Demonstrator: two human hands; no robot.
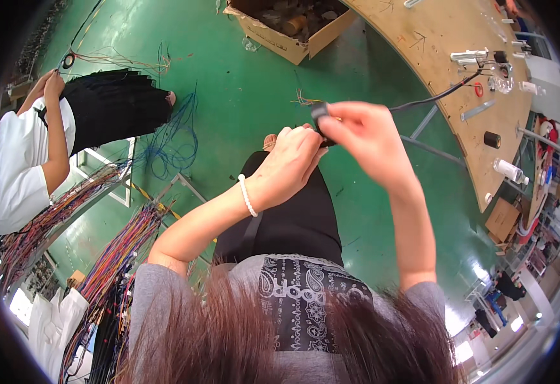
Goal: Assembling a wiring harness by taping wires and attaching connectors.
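In front of my lap, both hands are close together. My left hand (286,160), with a white bead bracelet on the wrist, is closed round a dark wire bundle, mostly hidden by the fingers. My right hand (369,137), slightly smeared by motion, pinches a roll of black tape (319,115) just above the left fingertips. Thin loose wire ends (305,99) stick out beyond the roll. From behind my right hand a black wrapped cable (430,100) runs up to the wooden table at the right.
The wooden table (414,19) curves along the right, bearing a black tape roll (492,139) and a clear bottle (509,170). An open cardboard box (273,38) stands ahead. At the left, a co-worker (30,153) handles wires, near racks of coloured wires (116,249).
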